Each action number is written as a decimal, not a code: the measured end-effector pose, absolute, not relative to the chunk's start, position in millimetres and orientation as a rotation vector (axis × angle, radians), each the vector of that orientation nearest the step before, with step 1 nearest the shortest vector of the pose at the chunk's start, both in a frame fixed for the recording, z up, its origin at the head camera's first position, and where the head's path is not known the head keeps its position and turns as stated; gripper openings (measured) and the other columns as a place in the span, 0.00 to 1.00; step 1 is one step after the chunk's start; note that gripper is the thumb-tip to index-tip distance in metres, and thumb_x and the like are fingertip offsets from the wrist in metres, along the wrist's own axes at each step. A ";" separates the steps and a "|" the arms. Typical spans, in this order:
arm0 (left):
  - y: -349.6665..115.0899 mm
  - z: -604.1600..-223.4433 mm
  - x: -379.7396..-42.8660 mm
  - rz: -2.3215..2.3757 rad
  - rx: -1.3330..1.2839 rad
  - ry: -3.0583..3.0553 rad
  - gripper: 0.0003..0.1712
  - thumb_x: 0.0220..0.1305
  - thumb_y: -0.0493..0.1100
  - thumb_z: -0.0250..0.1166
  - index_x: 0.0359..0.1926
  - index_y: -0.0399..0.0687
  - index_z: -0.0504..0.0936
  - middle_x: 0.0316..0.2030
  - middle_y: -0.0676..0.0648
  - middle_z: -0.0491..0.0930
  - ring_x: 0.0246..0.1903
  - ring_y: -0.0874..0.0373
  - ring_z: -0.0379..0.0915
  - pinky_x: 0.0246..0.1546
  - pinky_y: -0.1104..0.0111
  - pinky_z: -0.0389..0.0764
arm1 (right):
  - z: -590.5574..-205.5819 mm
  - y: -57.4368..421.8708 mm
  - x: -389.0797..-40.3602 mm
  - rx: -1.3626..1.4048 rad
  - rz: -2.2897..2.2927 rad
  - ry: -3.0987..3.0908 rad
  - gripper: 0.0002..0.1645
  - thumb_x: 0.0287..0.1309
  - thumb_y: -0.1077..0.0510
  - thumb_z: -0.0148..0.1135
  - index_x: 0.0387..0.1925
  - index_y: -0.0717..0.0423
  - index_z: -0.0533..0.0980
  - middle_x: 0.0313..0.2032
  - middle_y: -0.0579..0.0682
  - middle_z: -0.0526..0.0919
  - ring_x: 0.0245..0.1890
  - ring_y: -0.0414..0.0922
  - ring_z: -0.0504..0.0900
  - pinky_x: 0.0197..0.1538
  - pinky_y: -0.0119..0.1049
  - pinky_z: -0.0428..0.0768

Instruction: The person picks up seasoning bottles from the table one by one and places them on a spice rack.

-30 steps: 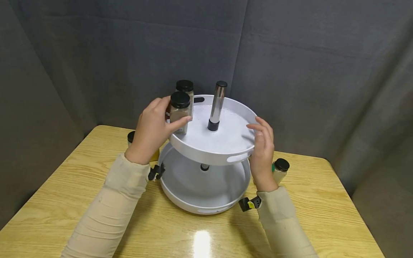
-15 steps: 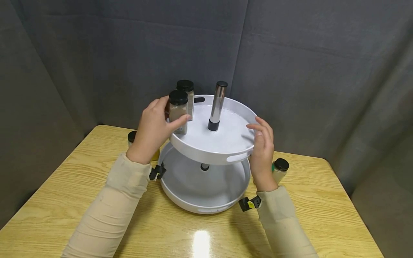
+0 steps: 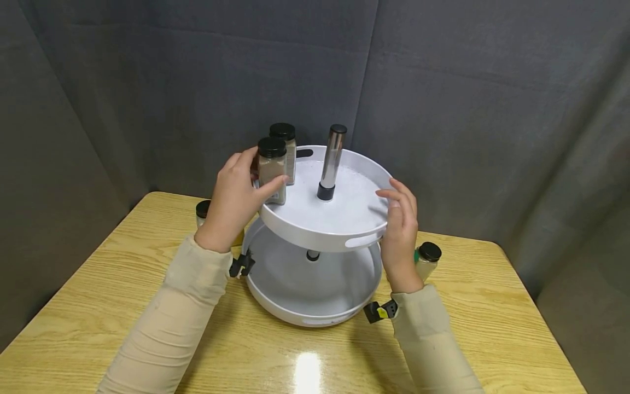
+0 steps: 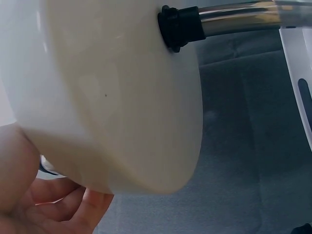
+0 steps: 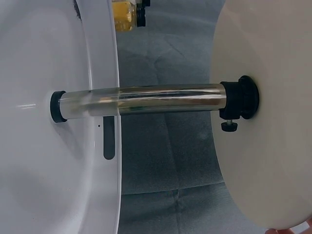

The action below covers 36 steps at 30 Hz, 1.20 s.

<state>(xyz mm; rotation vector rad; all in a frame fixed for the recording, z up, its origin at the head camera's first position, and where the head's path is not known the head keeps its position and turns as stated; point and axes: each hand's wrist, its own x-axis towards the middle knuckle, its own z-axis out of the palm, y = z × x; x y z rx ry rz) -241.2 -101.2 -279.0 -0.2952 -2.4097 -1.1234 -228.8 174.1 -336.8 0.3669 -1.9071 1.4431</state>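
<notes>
My left hand (image 3: 233, 194) grips a black-lidded spice jar (image 3: 273, 167) by its sides, thumb in front. It stands upright at the left rim of the white upper tray (image 3: 339, 219). Just behind, a second spice jar (image 3: 290, 158) with a black lid is partly hidden. On the opposite side, my right hand (image 3: 401, 241) holds the tray's rim, index and middle fingers over its inside. From below, the left wrist view shows left-hand fingers (image 4: 68, 207) by the tray's edge. Right-hand fingertips (image 5: 292, 230) show in the corner of the right wrist view.
A metal post (image 3: 332, 158) joins the upper tray to a wider lower tray (image 3: 310, 295) on the wooden table (image 3: 118, 290). One jar (image 3: 203, 209) stands behind the left forearm, another jar (image 3: 427, 260) right of the right hand. A yellow jar (image 5: 124, 16) shows in the right wrist view.
The gripped jar has shifted slightly left, its lid now a little apart from the one behind. The left wrist has edged right. My right hand has stayed in place.
</notes>
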 end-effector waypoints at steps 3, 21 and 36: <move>-100.8 -279.1 -241.8 -1.130 -0.290 -2.409 0.44 0.63 0.51 0.73 0.69 0.29 0.67 0.52 0.34 0.74 0.47 0.43 0.74 0.49 0.54 0.82 | -336.5 174.2 -229.3 0.368 1.439 -1.901 0.25 0.74 0.53 0.42 0.48 0.69 0.78 0.68 0.54 0.69 0.71 0.48 0.62 0.72 0.48 0.59; -93.8 -308.8 -234.1 -1.208 -0.346 -2.043 0.29 0.75 0.48 0.59 0.66 0.32 0.71 0.61 0.34 0.70 0.61 0.44 0.68 0.65 0.53 0.72 | -338.7 174.2 -229.1 0.354 1.439 -1.898 0.25 0.74 0.53 0.41 0.48 0.70 0.78 0.68 0.54 0.69 0.71 0.49 0.62 0.73 0.49 0.59; -72.0 -344.3 -206.5 -1.539 -0.327 -1.988 0.46 0.72 0.62 0.52 0.76 0.36 0.54 0.73 0.35 0.52 0.72 0.46 0.52 0.73 0.51 0.59 | -339.7 173.8 -226.7 0.374 1.448 -1.871 0.25 0.74 0.53 0.41 0.48 0.69 0.78 0.67 0.55 0.69 0.71 0.49 0.62 0.72 0.49 0.59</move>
